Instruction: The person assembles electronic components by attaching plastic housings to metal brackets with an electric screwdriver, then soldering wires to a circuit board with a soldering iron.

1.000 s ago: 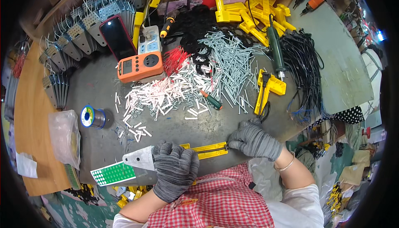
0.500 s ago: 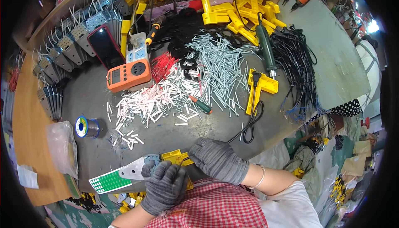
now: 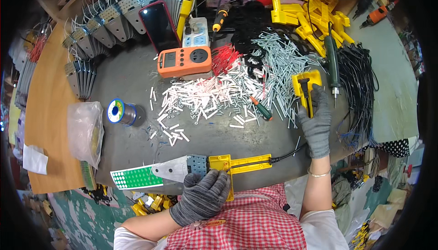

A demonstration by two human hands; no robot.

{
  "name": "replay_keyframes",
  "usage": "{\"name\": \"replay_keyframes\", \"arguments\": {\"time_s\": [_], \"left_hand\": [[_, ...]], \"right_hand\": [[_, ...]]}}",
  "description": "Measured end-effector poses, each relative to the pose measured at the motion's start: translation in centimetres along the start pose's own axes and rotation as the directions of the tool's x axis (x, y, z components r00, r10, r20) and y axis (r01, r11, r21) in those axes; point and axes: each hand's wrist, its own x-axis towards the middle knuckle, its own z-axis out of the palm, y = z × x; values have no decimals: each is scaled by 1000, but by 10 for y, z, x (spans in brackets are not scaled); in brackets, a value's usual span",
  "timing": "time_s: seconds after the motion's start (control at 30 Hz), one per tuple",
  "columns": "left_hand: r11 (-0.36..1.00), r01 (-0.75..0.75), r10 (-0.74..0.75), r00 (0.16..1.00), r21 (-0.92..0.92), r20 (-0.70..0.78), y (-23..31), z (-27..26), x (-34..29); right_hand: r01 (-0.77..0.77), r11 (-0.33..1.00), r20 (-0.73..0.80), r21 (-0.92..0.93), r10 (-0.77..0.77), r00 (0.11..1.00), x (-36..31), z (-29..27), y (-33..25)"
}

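In front of me lies a T-shaped yellow plastic handle shell (image 3: pixel 251 162), its open side up, joined to a grey metal blade (image 3: pixel 171 171) with a perforated bracket. My left hand (image 3: pixel 203 197), in a grey knit glove, is closed on the shell's lower arm near the bracket. A black power cord (image 3: pixel 287 155) lies along the shell's channel and leaves its right end toward my right wrist. My gloved right hand (image 3: pixel 315 127), arm stretched forward, grips another yellow shell half (image 3: pixel 313 75); a black plug (image 3: pixel 305 87) lies against it. The right fingertips are partly hidden.
White sleeves (image 3: pixel 200 95), long screws (image 3: pixel 278 63) and a small screwdriver (image 3: pixel 261 108) lie mid-table. Behind stand an orange meter (image 3: pixel 182 61) and a phone (image 3: pixel 159 24). A solder spool (image 3: pixel 121 112) is left; a green electric screwdriver (image 3: pixel 332 63) and black cords (image 3: pixel 360 86) are right.
My right hand has gone from the handle forward and right to the other yellow shell half, which has shifted left. The cord now lies in the handle's channel. The view has shifted too.
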Motion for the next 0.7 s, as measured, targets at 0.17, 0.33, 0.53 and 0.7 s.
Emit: {"name": "replay_keyframes", "arguments": {"time_s": [0.17, 0.33, 0.53, 0.7], "left_hand": [[1000, -19, 20, 999, -19, 28, -2, -5, 2], [998, -51, 54, 993, -31, 108, 0, -6, 2], [999, 18, -20, 998, 37, 58, 5, -5, -3], [1000, 8, -10, 997, 28, 77, 10, -2, -4]], "right_hand": [[-154, 895, 331, 418, 7, 944, 5, -8, -14], [33, 878, -162, -477, -125, 979, 4, -2, -14], [-18, 816, 104, -578, 95, 990, 13, 24, -51], [-183, 861, 2, -475, 209, 978, 53, 23, -6]]}}
